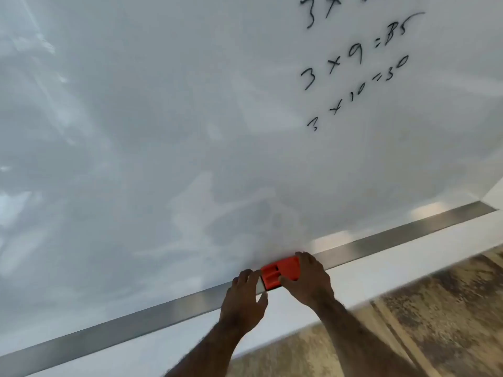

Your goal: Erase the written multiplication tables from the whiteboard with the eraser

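Here the orange eraser [280,272] sits at the bottom edge of the whiteboard [163,131], against the metal rail [136,322]; the right hand [307,281] grips it, fingers curled over its top, thumb on its front. The left hand [245,295] rests on the rail just beside the eraser, fingers loosely bent, pinching nothing. Written sums [353,69] remain toward the board's upper right, smeared haze elsewhere.

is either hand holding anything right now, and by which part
The right hand grips the orange plastic block eraser by its right end, at the whiteboard's metal bottom rail. The left hand holds nothing, fingertips touching the eraser's left end.
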Action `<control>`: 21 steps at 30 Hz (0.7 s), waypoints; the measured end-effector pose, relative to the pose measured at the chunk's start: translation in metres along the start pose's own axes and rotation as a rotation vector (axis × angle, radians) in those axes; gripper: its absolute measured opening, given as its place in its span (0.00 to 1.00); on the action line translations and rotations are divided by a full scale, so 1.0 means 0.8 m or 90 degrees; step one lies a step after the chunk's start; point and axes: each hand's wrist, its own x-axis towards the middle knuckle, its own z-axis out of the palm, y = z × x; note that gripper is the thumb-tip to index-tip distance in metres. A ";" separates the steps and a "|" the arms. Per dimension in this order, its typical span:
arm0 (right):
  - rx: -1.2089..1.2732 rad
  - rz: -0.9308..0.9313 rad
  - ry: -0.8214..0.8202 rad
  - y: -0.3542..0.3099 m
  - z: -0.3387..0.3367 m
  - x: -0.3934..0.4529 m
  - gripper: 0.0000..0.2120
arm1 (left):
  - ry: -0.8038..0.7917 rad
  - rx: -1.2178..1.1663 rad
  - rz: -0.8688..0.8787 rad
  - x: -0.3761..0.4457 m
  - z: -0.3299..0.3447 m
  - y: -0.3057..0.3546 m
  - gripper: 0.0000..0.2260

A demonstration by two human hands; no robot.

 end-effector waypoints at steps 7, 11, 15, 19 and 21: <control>-0.075 -0.058 -0.036 0.030 0.011 0.026 0.34 | -0.005 0.054 -0.001 0.037 0.021 0.010 0.15; -0.050 -0.069 -0.042 0.036 0.015 0.030 0.29 | 0.036 0.071 -0.017 0.040 0.032 0.013 0.11; -0.003 -0.074 -0.027 0.040 0.018 0.032 0.23 | 0.075 0.069 -0.019 0.038 0.043 0.015 0.09; -0.005 -0.089 -0.033 0.046 0.017 0.034 0.21 | 0.082 0.055 -0.036 0.040 0.049 0.018 0.10; -0.011 -0.097 -0.035 0.047 0.015 0.034 0.21 | 0.076 0.057 -0.034 0.041 0.049 0.021 0.10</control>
